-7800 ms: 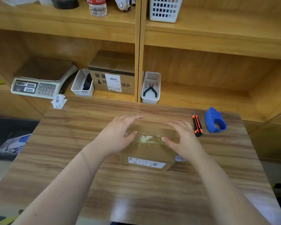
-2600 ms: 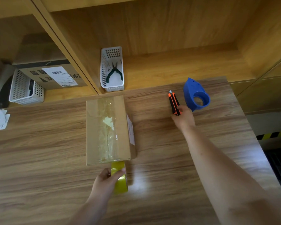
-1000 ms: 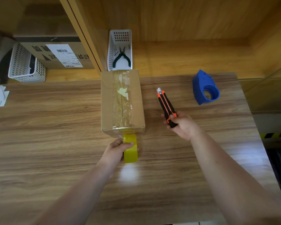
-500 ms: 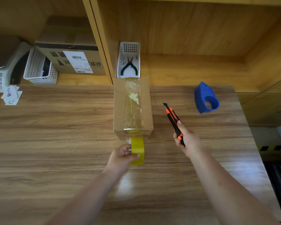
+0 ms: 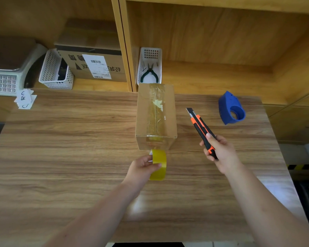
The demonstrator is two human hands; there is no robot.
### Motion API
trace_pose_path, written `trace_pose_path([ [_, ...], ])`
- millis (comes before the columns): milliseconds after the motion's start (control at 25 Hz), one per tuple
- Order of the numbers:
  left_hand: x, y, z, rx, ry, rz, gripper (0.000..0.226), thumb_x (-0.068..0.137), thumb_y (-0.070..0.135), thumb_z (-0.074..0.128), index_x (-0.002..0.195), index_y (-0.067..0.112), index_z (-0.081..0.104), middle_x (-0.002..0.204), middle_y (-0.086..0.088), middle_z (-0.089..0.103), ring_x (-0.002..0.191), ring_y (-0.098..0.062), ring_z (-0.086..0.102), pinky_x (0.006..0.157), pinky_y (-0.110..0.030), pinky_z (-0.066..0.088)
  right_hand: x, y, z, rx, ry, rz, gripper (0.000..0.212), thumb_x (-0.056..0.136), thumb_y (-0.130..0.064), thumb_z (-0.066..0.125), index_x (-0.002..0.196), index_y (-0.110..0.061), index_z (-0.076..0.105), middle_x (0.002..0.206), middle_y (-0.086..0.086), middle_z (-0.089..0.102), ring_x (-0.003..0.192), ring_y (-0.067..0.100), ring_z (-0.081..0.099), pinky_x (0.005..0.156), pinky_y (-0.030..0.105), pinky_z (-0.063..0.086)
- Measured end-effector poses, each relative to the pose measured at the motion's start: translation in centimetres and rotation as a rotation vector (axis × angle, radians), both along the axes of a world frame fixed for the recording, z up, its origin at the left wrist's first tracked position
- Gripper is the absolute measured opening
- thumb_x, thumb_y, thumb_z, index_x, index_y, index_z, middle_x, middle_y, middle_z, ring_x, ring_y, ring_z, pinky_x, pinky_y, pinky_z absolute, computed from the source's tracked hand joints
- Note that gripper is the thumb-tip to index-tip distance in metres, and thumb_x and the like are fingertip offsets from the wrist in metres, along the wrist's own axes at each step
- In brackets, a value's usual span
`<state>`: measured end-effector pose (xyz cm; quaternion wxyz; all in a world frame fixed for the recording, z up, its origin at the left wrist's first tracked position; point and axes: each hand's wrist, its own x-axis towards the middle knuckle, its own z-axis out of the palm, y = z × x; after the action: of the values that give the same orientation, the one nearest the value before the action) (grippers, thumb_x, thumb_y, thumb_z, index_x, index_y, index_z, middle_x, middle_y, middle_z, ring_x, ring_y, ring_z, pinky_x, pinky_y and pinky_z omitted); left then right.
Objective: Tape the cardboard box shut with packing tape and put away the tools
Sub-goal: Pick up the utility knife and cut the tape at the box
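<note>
Box taped; left hand holds roll, right hand knife.

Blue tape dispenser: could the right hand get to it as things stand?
Probably yes for reach: the blue tape dispenser sits in the open on the table, nothing between it and the right hand. But that hand is closed on the utility knife, so grasping it means freeing the fingers first.

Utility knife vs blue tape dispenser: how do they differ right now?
The utility knife is slim, orange and black, with its blade out; the blue tape dispenser is chunky and a single colour, with a round hole. The knife is gripped in the right hand above the table; the dispenser rests untouched on the table. Both lie right of the cardboard box.
</note>
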<state>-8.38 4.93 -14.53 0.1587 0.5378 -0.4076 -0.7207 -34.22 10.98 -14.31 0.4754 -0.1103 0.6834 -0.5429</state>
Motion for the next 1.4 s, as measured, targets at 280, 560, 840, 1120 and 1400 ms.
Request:
trace_pose_path([
  [280, 0.1, 0.3, 0.1, 0.043, 0.037, 0.005, 0.023, 0.085, 0.005, 0.068, 0.107, 0.003, 0.071, 0.090, -0.012, 0.073, 0.073, -0.018, 0.068, 0.067, -0.027, 0.057, 0.6, 0.3, 2.4, 0.059, 0.325, 0.014, 0.040, 0.065, -0.053, 0.080, 0.064, -0.016, 0.062, 0.042, 0.003, 0.057, 0.035, 0.014, 0.046, 0.033, 0.020, 0.032],
  [560, 0.6, 0.4, 0.2, 0.086, 0.038, 0.025, 0.021, 0.080, 0.012, 0.074, 0.100, 0.006, 0.074, 0.087, -0.014, 0.073, 0.074, -0.024, 0.068, 0.076, -0.044, 0.057, 2.0, 2.1, 3.0, -0.071, 1.284, 0.483, 0.059, 0.061, -0.071, 0.067, 0.056, -0.013, 0.057, 0.044, -0.001, 0.042, 0.043, 0.023, 0.042, 0.043, 0.031, 0.040],
  [840, 1.0, 0.5, -0.2, 0.107, 0.077, -0.006, 0.025, 0.079, 0.017, 0.076, 0.103, 0.008, 0.072, 0.091, -0.013, 0.076, 0.076, -0.023, 0.070, 0.077, -0.039, 0.056, 1.0, 1.5, 2.9, -0.220, 1.696, 0.552, 0.056, 0.073, -0.065, 0.059, 0.054, -0.012, 0.058, 0.044, 0.000, 0.046, 0.039, 0.022, 0.047, 0.034, 0.026, 0.040],
  [1120, 1.5, 0.2, -1.3, 0.089, 0.089, -0.038, 0.028, 0.079, 0.021, 0.077, 0.105, 0.012, 0.071, 0.093, -0.009, 0.077, 0.085, -0.024, 0.073, 0.082, -0.041, 0.057, 1.9, -0.9, 2.0, -0.319, 1.787, 0.670, 0.054, 0.077, -0.059, 0.061, 0.052, -0.012, 0.053, 0.044, -0.001, 0.045, 0.041, 0.020, 0.047, 0.037, 0.022, 0.031],
  [1400, 2.1, 0.4, -1.7, 0.074, 0.085, -0.054, 0.025, 0.077, 0.021, 0.078, 0.101, 0.015, 0.074, 0.094, -0.009, 0.077, 0.088, -0.026, 0.073, 0.083, -0.040, 0.056, 0.1, 1.2, 1.3, -0.222, 1.744, 0.688, 0.052, 0.076, -0.060, 0.063, 0.054, -0.014, 0.054, 0.045, -0.002, 0.044, 0.041, 0.020, 0.043, 0.037, 0.022, 0.032],
])
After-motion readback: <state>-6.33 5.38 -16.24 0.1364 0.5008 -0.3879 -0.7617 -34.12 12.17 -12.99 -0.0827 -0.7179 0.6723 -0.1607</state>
